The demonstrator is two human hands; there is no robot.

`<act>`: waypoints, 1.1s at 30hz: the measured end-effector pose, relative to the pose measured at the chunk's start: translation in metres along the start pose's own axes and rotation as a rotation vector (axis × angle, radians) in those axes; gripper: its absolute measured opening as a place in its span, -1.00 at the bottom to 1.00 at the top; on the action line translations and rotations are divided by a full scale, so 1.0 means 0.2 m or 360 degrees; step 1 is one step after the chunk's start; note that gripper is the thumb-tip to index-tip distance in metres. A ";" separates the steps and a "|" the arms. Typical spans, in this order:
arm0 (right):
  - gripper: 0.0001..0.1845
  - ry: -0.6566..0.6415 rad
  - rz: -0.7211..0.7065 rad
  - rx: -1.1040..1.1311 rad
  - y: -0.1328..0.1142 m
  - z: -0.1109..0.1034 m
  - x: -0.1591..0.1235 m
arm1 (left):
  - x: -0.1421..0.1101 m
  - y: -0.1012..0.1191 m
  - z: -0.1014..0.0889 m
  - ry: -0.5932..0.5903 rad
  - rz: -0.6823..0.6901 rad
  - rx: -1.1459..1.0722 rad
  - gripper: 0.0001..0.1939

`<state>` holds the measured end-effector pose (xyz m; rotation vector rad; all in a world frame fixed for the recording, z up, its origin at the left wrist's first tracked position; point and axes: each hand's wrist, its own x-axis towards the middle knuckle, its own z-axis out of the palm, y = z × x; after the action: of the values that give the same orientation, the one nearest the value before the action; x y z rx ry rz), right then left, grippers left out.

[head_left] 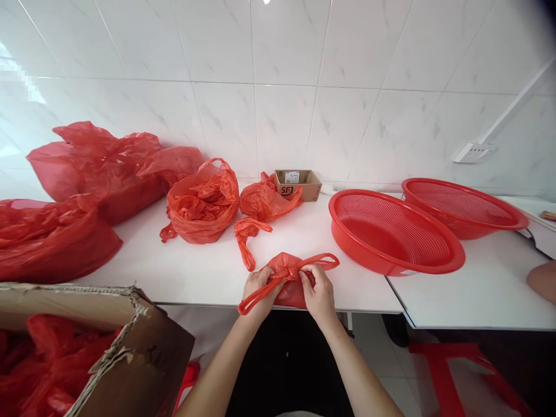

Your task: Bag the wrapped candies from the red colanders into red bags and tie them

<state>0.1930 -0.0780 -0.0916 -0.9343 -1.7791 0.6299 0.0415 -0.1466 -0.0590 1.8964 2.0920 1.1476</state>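
A small red plastic bag (290,294) sits at the front edge of the white table, its handles twisted into a knot at the top. My left hand (257,288) is closed on the knot's left side, where one handle loop hangs over the fingers. On the other side my right hand (319,289) pinches the bag just beside the knot, with the second loop sticking out above it. What the bag contains is hidden. Just beyond my hands lies a loose, crumpled red bag strip (247,234).
Behind are a red bag (264,201), a small cardboard box (304,186) and a round bag stuffed with red plastic (203,200). Two red baskets (391,231) stand right. Large red bags (104,168) lie left, above an open carton (143,353). Someone's arm (542,282) shows far right.
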 end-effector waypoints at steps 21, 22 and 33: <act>-0.87 -0.0015 -0.0113 -0.0134 0.03 0.02 -0.02 | 0.01 -0.09 0.09 -0.0098 -0.0063 -0.0293 -0.74; -0.87 -0.0016 -0.0113 -0.0129 0.03 0.02 -0.02 | 0.00 -0.10 0.09 -0.0085 -0.0060 -0.0304 -0.74; -0.80 -0.0058 0.0123 0.0186 0.00 -0.07 -0.03 | 0.02 -0.12 0.04 -0.0015 0.0120 -0.0243 -0.60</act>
<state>0.2079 -0.0832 -0.0887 -0.9195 -1.7248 0.7962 0.0249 -0.1378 -0.0758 1.9205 1.8836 1.2710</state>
